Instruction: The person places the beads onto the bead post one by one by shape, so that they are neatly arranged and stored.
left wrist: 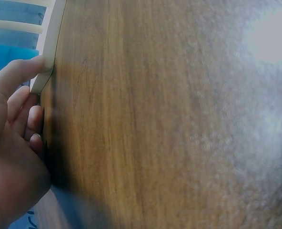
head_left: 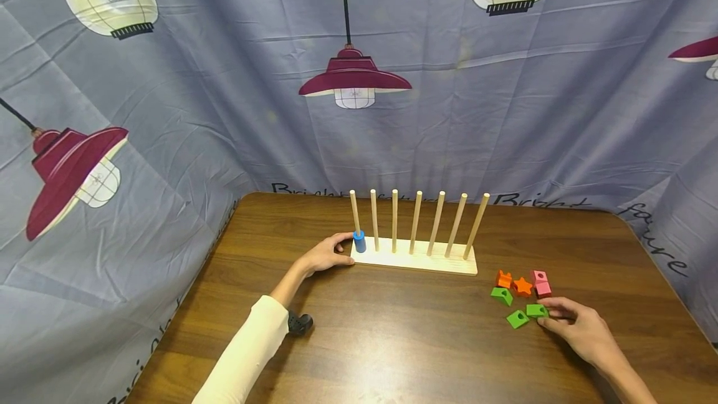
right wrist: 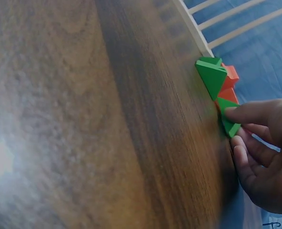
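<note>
The right hand (head_left: 580, 332) pinches a green triangular block (head_left: 536, 310), seemingly a pick-up calling next for a lift, while the left hand (head_left: 324, 255) grips a pale wooden peg rack (head_left: 402, 259).

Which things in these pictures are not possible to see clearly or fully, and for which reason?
Head view: dark object by the left sleeve, too small to identify.
Left wrist: blue piece, cut off by the left edge, partly behind the left hand.
Right wrist: wooden pegs, cut off by picture edges.
Right wrist: pinched green block, partly behind the right hand.
</note>
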### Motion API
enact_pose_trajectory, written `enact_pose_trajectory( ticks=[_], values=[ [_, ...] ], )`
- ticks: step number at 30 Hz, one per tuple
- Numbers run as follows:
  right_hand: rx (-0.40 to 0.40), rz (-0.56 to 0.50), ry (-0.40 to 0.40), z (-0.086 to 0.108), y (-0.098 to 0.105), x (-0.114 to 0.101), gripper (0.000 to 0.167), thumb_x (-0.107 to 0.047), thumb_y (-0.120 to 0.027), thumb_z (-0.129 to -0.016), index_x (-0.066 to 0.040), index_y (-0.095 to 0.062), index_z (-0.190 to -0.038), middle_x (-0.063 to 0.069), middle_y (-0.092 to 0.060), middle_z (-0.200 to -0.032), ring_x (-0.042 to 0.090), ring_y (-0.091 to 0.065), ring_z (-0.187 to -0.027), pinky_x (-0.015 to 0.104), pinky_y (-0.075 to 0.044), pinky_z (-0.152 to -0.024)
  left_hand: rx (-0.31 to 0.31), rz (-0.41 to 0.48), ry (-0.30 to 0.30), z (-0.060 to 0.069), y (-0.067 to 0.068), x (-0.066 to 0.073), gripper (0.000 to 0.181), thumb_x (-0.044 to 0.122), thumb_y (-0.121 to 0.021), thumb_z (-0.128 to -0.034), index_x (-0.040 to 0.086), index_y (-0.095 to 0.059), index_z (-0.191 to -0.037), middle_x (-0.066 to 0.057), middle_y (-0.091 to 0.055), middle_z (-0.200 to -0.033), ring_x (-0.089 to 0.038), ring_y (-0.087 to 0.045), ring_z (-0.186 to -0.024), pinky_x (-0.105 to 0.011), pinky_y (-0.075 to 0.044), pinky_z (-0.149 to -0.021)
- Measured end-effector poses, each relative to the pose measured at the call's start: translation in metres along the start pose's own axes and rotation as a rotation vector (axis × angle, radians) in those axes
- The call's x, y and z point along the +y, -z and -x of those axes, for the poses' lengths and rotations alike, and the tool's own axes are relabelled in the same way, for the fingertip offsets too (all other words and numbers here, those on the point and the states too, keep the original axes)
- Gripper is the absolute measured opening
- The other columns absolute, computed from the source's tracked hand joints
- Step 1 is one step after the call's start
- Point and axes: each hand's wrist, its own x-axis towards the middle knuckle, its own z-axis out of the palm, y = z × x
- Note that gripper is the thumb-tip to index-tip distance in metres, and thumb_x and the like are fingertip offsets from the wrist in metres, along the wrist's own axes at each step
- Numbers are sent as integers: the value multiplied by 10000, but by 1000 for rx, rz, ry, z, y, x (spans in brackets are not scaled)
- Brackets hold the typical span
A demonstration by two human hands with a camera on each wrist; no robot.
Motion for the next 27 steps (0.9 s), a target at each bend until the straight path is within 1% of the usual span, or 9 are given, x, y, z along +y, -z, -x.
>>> enact_pose_trajectory(
  ticks=[4,6,9,13,16,21,23,25,27],
  values=[
    [79,3,4,7,0,-1,418,-241,-799,-868,9,-691,-1185,131,-708,-988,-78,-554,-771,219,-460,-649,-2,0,0,-1,-1,-1,714,178,-774,-876,95,-448,-1506,-82,-455,-1036,-225,-406,-974,-358,-341,-810],
    [111,8,6,8,2,-3,414,-251,-798,-871,8,-694,-1177,131,-711,-977,-102,-538,-762,197,-447,-640,-3,-1,5,-1,-1,0,716,177,-775,-877,103,-446,-1509,-77,-453,-1035,-221,-405,-974,-356,-343,-813],
    [137,6,18,10,8,-10,410,-247,-791,-880,11,-693,-1183,160,-710,-998,-119,-529,-772,152,-431,-635,-6,3,0,-1,-1,-1,716,170,-773,-877,101,-444,-1510,-82,-454,-1043,-225,-403,-973,-358,-346,-810],
    [176,-8,69,9,14,-26,401,-235,-788,-884,2,-697,-1195,197,-705,-1038,-138,-536,-795,98,-409,-638,-2,2,-3,-1,-1,-2,716,171,-772,-877,106,-444,-1510,-80,-466,-1082,-225,-406,-984,-358,-350,-816],
    [204,-43,118,6,17,-42,403,-222,-790,-883,3,-697,-1205,180,-710,-1051,-143,-554,-809,96,-428,-639,-2,-1,5,-1,-1,-2,712,175,-771,-880,116,-446,-1511,-76,-468,-1094,-221,-406,-991,-359,-350,-818],
    [240,-161,250,-3,19,-80,342,-112,-781,-881,10,-697,-1189,-80,-701,-1031,-105,-604,-853,122,-483,-673,0,3,-6,-1,0,-1,713,164,-772,-878,98,-445,-1508,-87,-461,-1061,-229,-406,-977,-361,-348,-806],
    [239,-189,295,-8,19,-97,321,-91,-774,-883,-2,-699,-1181,-153,-678,-1018,-89,-613,-863,124,-488,-691,0,4,-10,-1,1,-1,713,160,-771,-879,92,-442,-1508,-85,-457,-1050,-229,-404,-970,-359,-345,-803],
    [236,-223,338,-13,19,-114,310,-63,-771,-878,-4,-701,-1174,-122,-688,-1013,-58,-625,-866,129,-490,-704,-3,5,-11,-1,1,-1,712,161,-770,-880,92,-442,-1508,-83,-455,-1045,-227,-403,-968,-359,-344,-803],
    [236,-247,375,-18,18,-131,309,-38,-770,-872,-15,-704,-1172,-48,-702,-1012,-27,-633,-867,135,-492,-712,-7,5,-7,0,1,-1,712,167,-768,-885,100,-438,-1512,-79,-454,-1046,-223,-402,-970,-359,-343,-807]
  ],
)
